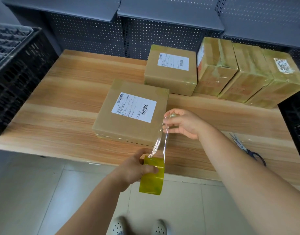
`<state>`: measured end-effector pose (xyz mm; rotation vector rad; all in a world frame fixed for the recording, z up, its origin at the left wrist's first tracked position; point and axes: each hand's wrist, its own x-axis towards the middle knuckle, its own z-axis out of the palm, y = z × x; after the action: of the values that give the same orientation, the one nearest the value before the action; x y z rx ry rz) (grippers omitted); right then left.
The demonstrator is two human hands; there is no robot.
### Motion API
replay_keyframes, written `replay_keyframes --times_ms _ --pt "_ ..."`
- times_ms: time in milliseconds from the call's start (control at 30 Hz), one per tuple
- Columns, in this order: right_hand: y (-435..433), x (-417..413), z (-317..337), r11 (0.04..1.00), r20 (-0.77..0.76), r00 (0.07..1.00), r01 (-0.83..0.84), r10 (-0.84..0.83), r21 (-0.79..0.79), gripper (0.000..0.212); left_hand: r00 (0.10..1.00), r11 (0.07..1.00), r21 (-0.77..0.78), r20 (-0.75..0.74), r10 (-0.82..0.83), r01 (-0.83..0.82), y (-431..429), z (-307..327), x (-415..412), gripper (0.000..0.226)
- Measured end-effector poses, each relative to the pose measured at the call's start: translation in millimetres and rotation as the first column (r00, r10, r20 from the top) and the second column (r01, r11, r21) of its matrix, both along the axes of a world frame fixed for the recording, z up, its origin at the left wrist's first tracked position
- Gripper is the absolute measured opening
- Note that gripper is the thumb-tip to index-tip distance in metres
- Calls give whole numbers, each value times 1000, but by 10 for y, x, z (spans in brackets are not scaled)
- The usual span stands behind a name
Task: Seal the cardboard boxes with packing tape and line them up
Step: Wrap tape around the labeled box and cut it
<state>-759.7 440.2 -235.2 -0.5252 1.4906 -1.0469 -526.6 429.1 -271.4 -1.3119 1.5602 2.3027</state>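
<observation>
A flat cardboard box [130,112] with a white shipping label lies near the front of the wooden table [61,102]. My left hand [137,167] grips a yellowish roll of packing tape [151,175] over the table's front edge. My right hand [181,123] pinches the free end of the clear tape strip [160,141], pulled up from the roll beside the box's right edge. A second labelled box [171,70] sits behind it. Three taped boxes stand in a row at the back right: one [215,68], another [246,73] and the last [278,80].
Scissors [247,150] lie on the table at the right. Black plastic crates stand to the left [18,68] and right [295,116] of the table. Grey pegboard shelving [95,31] runs behind. Tiled floor and my shoes [137,226] show below.
</observation>
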Motion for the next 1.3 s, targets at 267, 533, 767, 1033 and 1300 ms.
replay_keyframes --times_ms 267,533,767,1033,1300 --pt "-114 -62 -150 999 -140 990 31 -33 -17 19 999 997 62 -5 44 -43 -10 -110 -93 46" --pt "-182 -118 -290 999 -139 989 43 -43 -7 16 1000 999 44 13 14 -14 -64 -145 -167 43" --pt "-217 -172 -364 999 -115 993 36 -39 -27 16 999 999 32 41 7 -8 -99 -135 -212 55" --pt "-226 -217 -491 998 -106 993 58 -59 -13 17 996 999 39 87 -9 6 -155 -169 -264 45" --pt "-215 -224 -635 993 -166 979 117 -117 -12 21 981 999 32 188 -41 35 -184 -114 -378 54"
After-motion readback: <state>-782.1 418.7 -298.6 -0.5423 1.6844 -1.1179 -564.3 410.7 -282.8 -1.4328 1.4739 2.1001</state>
